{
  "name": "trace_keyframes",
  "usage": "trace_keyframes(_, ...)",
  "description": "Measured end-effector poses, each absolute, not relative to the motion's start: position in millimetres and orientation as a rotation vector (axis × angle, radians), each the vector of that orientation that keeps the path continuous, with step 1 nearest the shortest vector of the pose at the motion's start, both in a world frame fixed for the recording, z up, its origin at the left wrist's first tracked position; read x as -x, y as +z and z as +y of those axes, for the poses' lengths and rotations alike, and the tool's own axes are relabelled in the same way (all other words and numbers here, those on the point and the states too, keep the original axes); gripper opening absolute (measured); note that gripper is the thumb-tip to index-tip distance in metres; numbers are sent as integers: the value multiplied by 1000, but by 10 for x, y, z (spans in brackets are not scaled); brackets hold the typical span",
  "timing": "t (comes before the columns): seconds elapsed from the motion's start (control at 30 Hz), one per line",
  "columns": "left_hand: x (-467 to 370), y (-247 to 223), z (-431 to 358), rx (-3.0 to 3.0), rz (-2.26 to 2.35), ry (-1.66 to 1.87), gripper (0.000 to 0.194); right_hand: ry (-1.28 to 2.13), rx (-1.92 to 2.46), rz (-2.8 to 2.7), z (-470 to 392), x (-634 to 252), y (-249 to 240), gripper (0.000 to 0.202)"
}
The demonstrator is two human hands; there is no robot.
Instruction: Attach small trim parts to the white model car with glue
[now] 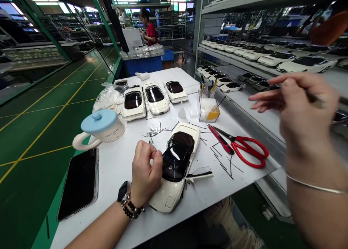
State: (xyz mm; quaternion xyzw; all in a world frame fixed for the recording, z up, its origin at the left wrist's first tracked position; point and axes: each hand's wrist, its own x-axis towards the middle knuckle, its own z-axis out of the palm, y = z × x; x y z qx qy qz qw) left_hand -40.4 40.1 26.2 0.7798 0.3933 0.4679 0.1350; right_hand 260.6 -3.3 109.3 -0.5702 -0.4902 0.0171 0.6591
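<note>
My left hand (146, 171) is closed in a fist beside the windshield of a white model car (170, 196). A thin, shiny tip (151, 143) shows just above the fist; I cannot tell what it belongs to. The car stands on the white table with one door (201, 175) swung out on its right side. My right hand (304, 100) is raised off to the right, in front of the shelves and away from the car. Its thumb and index finger are bent together, and a dark, blurred piece shows inside the hand.
Red-handled scissors (250, 147), a red cutter (221, 140) and black strip offcuts lie right of the car. Behind are a clear box (208, 111) and three white model cars (155, 98). At left are a lidded mug (111, 131) and a phone (79, 182). A person (150, 31) works beyond.
</note>
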Motion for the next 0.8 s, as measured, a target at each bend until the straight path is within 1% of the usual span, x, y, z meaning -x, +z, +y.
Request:
trace_keyframes(0.03, 404, 264, 401, -2265, 1135, 1354, 24, -72, 1361, -1055, 84, -2712, 973, 19)
trace_keyframes(0.07, 403, 265, 400, -2272, 1132, 1354, 23, -80, 1411, -1057, 213, -2808, 841, 16)
trace_keyframes(0.1, 403, 267, 398, -2280, 1131, 1357, 23, -93, 1442, -1064, 345, -2891, 704, 19)
trace_keyframes(0.17, 402, 272, 396, -2302, 1132, 1365, 23, -58, 1528, -1120, 583, -2996, 459, 33)
trace_keyframes(0.2, 403, 275, 395, -2315, 1129, 1371, 23, -33, 1546, -1150, 678, -3014, 364, 35)
trace_keyframes(0.27, 407, 281, 396, -2337, 1120, 1389, 22, -16, 1563, -1176, 811, -2992, 251, 29)
trace_keyframes(0.3, 410, 283, 397, -2343, 1117, 1394, 21, -27, 1558, -1168, 851, -2960, 232, 26)
trace_keyframes(0.37, 416, 284, 400, -2345, 1121, 1396, 21, -96, 1561, -1169, 892, -2885, 251, 26)
trace_keyframes(0.43, 419, 283, 402, -2339, 1133, 1380, 21, -189, 1607, -1240, 906, -2820, 308, 26)
trace_keyframes(0.53, 418, 282, 404, -2323, 1149, 1362, 21, -268, 1678, -1371, 906, -2766, 377, 19)
trace_keyframes(0.67, 417, 286, 409, -2326, 1163, 1357, 22, -373, 1677, -1425, 882, -2727, 372, 26)
trace_keyframes(0.8, 418, 289, 415, -2334, 1170, 1368, 23, -497, 1679, -1408, 874, -2700, 323, 15)
